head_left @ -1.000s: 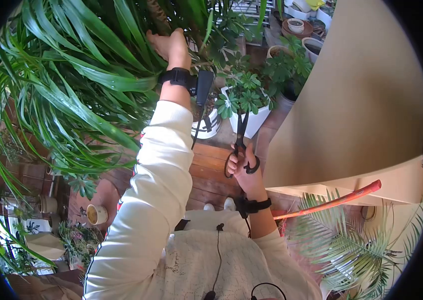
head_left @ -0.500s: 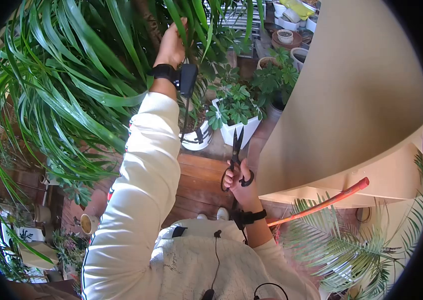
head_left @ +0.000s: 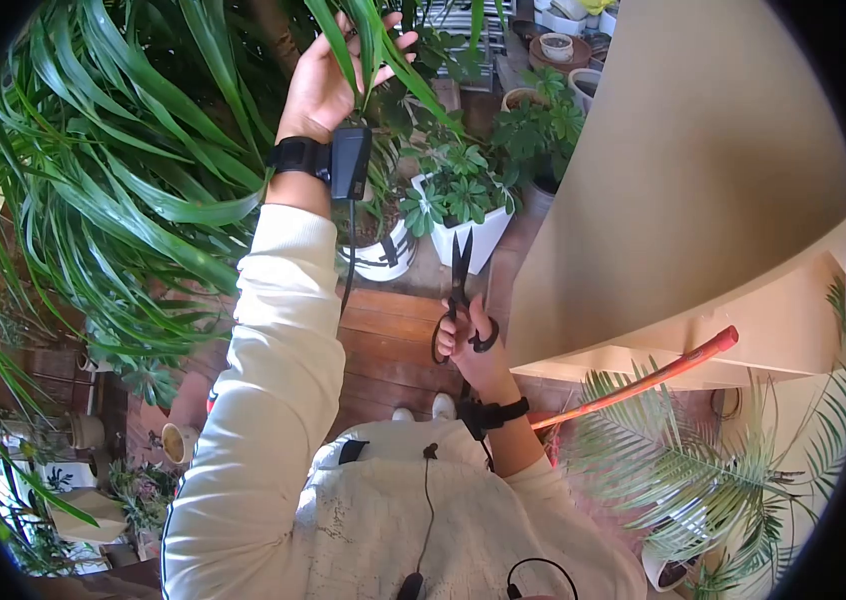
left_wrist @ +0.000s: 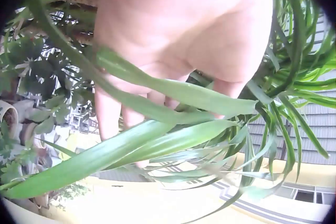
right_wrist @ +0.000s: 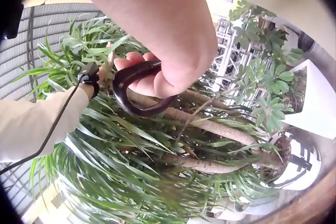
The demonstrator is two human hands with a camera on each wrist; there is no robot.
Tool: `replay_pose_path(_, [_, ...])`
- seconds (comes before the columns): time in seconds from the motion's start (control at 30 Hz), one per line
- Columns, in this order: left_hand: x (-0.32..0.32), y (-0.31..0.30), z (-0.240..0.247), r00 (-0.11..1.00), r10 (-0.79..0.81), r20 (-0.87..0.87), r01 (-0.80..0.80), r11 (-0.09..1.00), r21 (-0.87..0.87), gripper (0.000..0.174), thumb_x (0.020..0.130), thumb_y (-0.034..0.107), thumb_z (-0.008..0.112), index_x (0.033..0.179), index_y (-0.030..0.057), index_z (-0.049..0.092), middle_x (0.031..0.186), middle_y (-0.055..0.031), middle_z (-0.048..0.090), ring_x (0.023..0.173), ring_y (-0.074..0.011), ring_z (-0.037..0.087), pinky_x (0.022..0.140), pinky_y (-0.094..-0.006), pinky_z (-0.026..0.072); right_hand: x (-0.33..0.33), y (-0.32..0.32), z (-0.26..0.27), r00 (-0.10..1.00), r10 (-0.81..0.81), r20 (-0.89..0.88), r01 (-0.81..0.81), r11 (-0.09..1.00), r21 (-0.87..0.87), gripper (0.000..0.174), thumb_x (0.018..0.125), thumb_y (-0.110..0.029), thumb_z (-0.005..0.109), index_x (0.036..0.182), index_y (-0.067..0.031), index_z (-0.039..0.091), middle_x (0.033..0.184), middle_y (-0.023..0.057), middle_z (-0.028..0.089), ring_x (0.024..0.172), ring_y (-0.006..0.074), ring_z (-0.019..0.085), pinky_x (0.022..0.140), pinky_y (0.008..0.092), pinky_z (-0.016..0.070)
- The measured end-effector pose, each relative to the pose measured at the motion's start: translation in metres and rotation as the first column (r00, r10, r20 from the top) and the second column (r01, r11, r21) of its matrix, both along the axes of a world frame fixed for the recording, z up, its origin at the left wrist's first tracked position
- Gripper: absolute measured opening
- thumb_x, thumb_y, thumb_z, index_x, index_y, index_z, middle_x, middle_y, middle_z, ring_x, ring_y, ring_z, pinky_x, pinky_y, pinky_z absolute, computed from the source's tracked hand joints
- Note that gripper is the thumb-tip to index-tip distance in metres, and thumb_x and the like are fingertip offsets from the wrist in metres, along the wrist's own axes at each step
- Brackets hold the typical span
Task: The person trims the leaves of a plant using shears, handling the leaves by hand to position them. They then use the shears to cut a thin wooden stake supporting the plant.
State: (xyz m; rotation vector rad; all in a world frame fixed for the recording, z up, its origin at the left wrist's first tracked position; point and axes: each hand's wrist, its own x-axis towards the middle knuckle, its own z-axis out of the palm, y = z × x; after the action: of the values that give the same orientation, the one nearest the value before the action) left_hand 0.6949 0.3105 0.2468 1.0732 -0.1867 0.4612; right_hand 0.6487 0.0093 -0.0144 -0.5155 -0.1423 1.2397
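Note:
My left hand [head_left: 318, 95] reaches up into a large plant with long strap-like leaves [head_left: 133, 175]. Its fingers are spread, and several leaves cross in front of the palm. In the left wrist view, broad green leaves [left_wrist: 105, 153] lie over the loosely extended fingers [left_wrist: 107, 111]. Lower down, my right hand [head_left: 478, 362] holds black scissors [head_left: 460, 275] by the finger loops, blades pointing away and slightly parted. The right wrist view shows one scissor loop [right_wrist: 122, 90] around the thumb side, with the plant's bare stems [right_wrist: 210, 127] beyond.
A white pot with black marks [head_left: 383, 262] holds the plant's base, beside a white angular pot [head_left: 481, 245] with a small leafy shrub [head_left: 463, 190]. A curved beige panel [head_left: 683, 180] stands at right, with an orange-red pole [head_left: 663, 373] and palm fronds [head_left: 683, 480] below.
My left hand has moved left, and its fingers have spread among the hanging leaves. The right hand keeps the scissors, now slightly farther left in view.

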Motion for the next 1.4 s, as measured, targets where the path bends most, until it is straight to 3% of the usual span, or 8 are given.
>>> replay_pose_path(0.33, [-0.023,-0.030,-0.007,1.000,0.000,-0.014,-0.002,0.990,-0.143,0.051,0.101,0.033,0.045,0.134,-0.0061,0.045,0.133,-0.0206,0.053,0.122,-0.0369,0.053,0.101,-0.0463,0.0470,-0.008,0.002,0.008,0.999,0.030,-0.029,-0.031,0.999,-0.013,0.060,0.094,-0.061,0.046,0.119,-0.0077,0.051,0.076,-0.0017,0.042,0.067,0.0110,0.043,0.063,0.0257,0.0375])
replay_pose_path(0.6, [-0.034,-0.032,-0.018,0.994,-0.092,0.060,0.100,0.985,-0.143,0.045,0.101,0.031,0.046,0.139,0.0065,0.042,0.128,-0.0168,0.056,0.107,-0.0335,0.060,0.086,-0.0430,0.0544,-0.014,0.001,0.012,0.999,0.039,-0.030,-0.039,0.999,-0.016,0.059,0.094,-0.061,0.046,0.120,-0.0081,0.053,0.077,-0.0017,0.042,0.066,0.0111,0.043,0.063,0.0258,0.0373])
replay_pose_path(0.73, [-0.037,-0.035,-0.026,0.984,-0.153,0.090,0.166,0.972,-0.165,0.045,0.100,0.030,0.048,0.138,0.0063,0.043,0.125,-0.0165,0.058,0.105,-0.0331,0.061,0.087,-0.0428,0.0543,-0.018,-0.002,0.021,0.997,0.039,-0.069,-0.040,0.999,-0.021,0.045,0.094,-0.058,0.049,0.101,-0.0134,0.054,0.072,-0.0024,0.044,0.064,0.0108,0.045,0.061,0.0259,0.0365])
replay_pose_path(0.9, [-0.042,-0.054,-0.032,1.000,-0.005,0.014,0.008,0.970,-0.243,0.042,0.098,0.024,0.053,0.135,0.0040,0.046,0.125,-0.0174,0.058,0.111,-0.0352,0.059,0.095,-0.0455,0.0511,-0.028,-0.010,0.034,0.988,-0.025,0.150,0.035,0.997,-0.063,0.051,0.095,-0.057,0.049,0.114,-0.0097,0.049,0.076,-0.0018,0.045,0.066,0.0095,0.045,0.061,0.0250,0.0375])
replay_pose_path(0.97, [-0.044,-0.068,-0.030,0.999,0.040,0.006,-0.037,0.976,-0.214,0.041,0.098,0.022,0.053,0.134,0.0033,0.046,0.125,-0.0179,0.057,0.114,-0.0361,0.058,0.098,-0.0466,0.0495,-0.032,-0.015,0.040,0.947,-0.074,0.313,0.114,0.987,-0.111,0.058,0.094,-0.057,0.049,0.123,-0.0064,0.046,0.078,-0.0013,0.045,0.068,0.0090,0.045,0.060,0.0236,0.0373])
replay_pose_path(1.03, [-0.047,-0.076,-0.030,0.997,0.080,0.014,-0.076,0.979,-0.191,0.038,0.097,0.017,0.053,0.132,0.0024,0.046,0.126,-0.0199,0.056,0.120,-0.0381,0.054,0.103,-0.0496,0.0458,-0.033,-0.021,0.041,0.675,-0.135,0.726,0.270,0.960,-0.073,0.063,0.094,-0.054,0.052,0.130,-0.0037,0.039,0.082,0.0003,0.046,0.068,0.0087,0.044,0.061,0.0231,0.0377])
replay_pose_path(1.13, [-0.048,-0.081,-0.029,0.997,0.069,0.015,-0.065,0.980,-0.188,0.037,0.098,0.016,0.053,0.131,0.0022,0.046,0.127,-0.0205,0.055,0.119,-0.0385,0.055,0.103,-0.0503,0.0462,-0.031,-0.027,0.042,0.544,-0.176,0.821,0.294,0.956,0.010,0.062,0.093,-0.037,0.062,0.138,-0.0044,0.034,0.090,0.0022,0.046,0.079,0.0110,0.044,0.073,0.0263,0.0392])
replay_pose_path(1.4, [-0.049,-0.081,-0.026,0.998,0.046,0.045,-0.038,0.985,-0.170,0.040,0.098,0.015,0.052,0.134,0.0013,0.043,0.131,-0.0218,0.052,0.121,-0.0390,0.053,0.104,-0.0508,0.0449,-0.033,-0.021,0.061,0.465,-0.288,0.837,0.386,0.917,0.101,0.066,0.092,-0.040,0.063,0.137,-0.0019,0.033,0.091,0.0036,0.044,0.082,0.0122,0.042,0.074,0.0254,0.0365])
